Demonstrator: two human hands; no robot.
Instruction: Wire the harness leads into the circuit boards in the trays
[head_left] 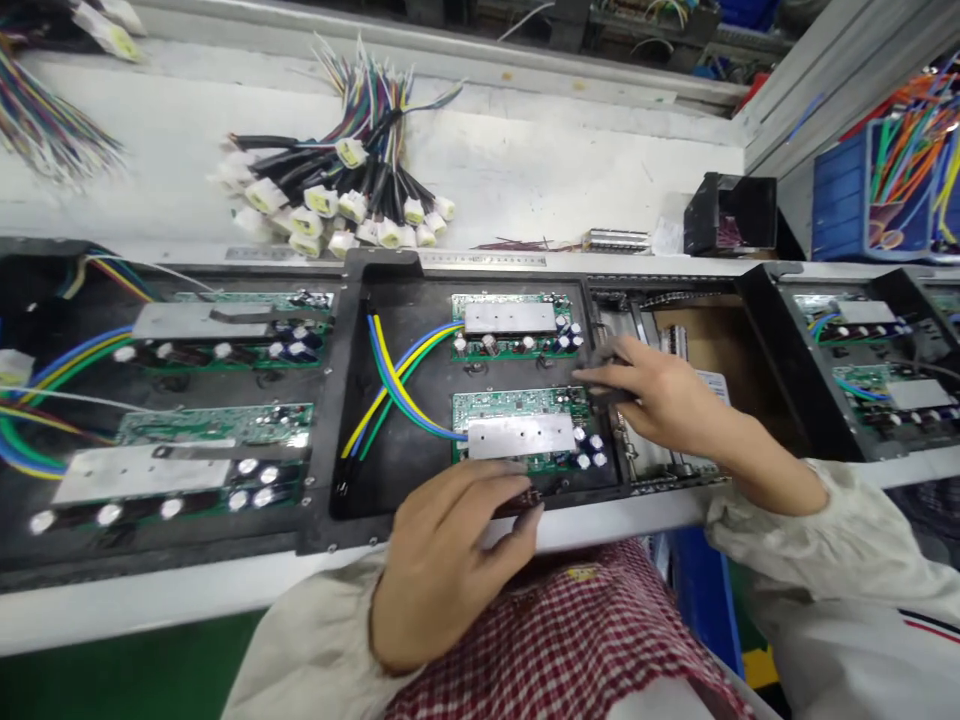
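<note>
My left hand [454, 560] rests at the front rim of the black case [405, 430], its fingers curled beside the lower circuit board [521, 432]. Something small and dark red shows between its thumb and fingers, too unclear to name. My right hand [667, 390] reaches over the case's inner divider, fingertips closed together near the right end of the boards. Dark material covers or sits at those fingertips; I cannot tell which. Behind lies the upper circuit board [514, 325] with a silver metal plate. Blue, yellow and green wires [394, 385] curve from both boards to the left.
Similar cases with boards [202, 330] stand left and right along the bench. Behind lie a wire harness bundle [360, 170] with white connectors, a steel ruler [480, 260], a black bin [729, 215] and a blue bin [844, 190] of coloured wires.
</note>
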